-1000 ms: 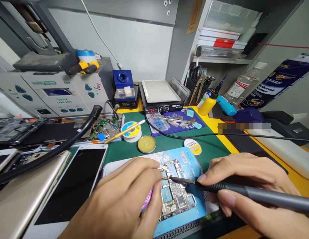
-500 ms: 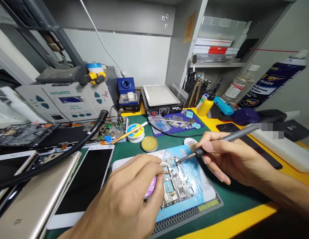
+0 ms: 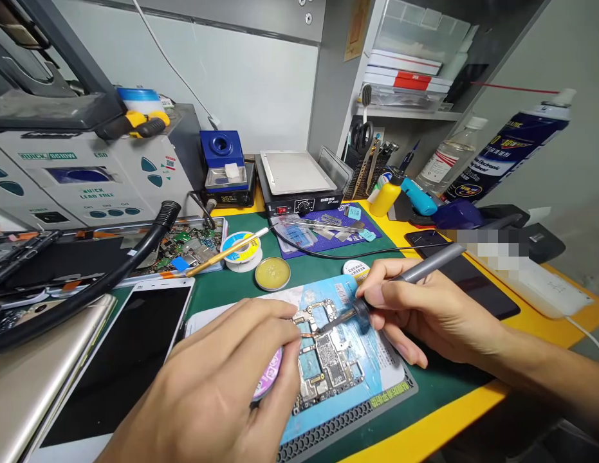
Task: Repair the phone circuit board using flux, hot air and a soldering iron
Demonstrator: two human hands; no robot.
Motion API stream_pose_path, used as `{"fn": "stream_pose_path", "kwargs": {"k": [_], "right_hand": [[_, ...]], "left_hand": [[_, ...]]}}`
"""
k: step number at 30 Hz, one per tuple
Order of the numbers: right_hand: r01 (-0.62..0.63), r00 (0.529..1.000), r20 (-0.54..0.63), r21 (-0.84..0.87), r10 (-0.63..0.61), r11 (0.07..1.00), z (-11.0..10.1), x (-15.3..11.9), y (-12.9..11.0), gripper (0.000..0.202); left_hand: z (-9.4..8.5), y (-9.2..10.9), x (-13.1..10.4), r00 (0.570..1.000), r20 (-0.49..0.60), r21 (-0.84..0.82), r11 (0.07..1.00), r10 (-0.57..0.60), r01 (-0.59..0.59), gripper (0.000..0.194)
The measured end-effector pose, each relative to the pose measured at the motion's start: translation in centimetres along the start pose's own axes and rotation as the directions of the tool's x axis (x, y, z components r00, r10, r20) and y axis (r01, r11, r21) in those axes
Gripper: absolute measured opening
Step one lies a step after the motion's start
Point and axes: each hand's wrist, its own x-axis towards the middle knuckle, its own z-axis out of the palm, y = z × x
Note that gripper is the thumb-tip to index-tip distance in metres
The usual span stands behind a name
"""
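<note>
My left hand (image 3: pixel 222 379) is closed around a round spool of desoldering braid (image 3: pixel 270 375) with a pink-purple label. A short copper end of the braid sticks out past my fingertips onto a phone circuit board (image 3: pixel 328 360). In my right hand (image 3: pixel 419 305) is a soldering iron (image 3: pixel 427 262), gripped like a pen. Its dark tip meets or nearly meets the braid end over the upper left part of the board. The board lies on a blue and white sheet (image 3: pixel 371 366) on a grey mat; my left fingers cover part of its left edge.
Behind the board are an open flux tin (image 3: pixel 273 274), a solder spool (image 3: pixel 241 249) and a brush (image 3: pixel 226 253). A white phone (image 3: pixel 130 347) lies left, beside a thick black hose (image 3: pixel 116 276). The iron's cable (image 3: pixel 328 258) crosses the green mat. A hot plate (image 3: pixel 299 173) stands at the back.
The soldering iron's tip has moved left and down across the board to the braid end. My left hand keeps hold of the braid spool. The whole view has shifted slightly.
</note>
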Motion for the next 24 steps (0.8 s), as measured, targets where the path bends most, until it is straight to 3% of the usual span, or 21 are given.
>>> {"fn": "stream_pose_path", "kwargs": {"k": [16, 24], "right_hand": [[0.043, 0.999, -0.024, -0.05, -0.044, 0.998, 0.19, -0.4, 0.1, 0.025], [0.106, 0.993, -0.028, -0.161, -0.112, 0.981, 0.27, -0.89, 0.28, 0.029]], "left_hand": [[-0.13, -0.14, -0.64, 0.999, 0.024, 0.039, 0.999, -0.024, 0.023, 0.017], [-0.07, -0.31, -0.43, 0.999, 0.036, 0.027, 0.999, -0.018, 0.017, 0.017]]}}
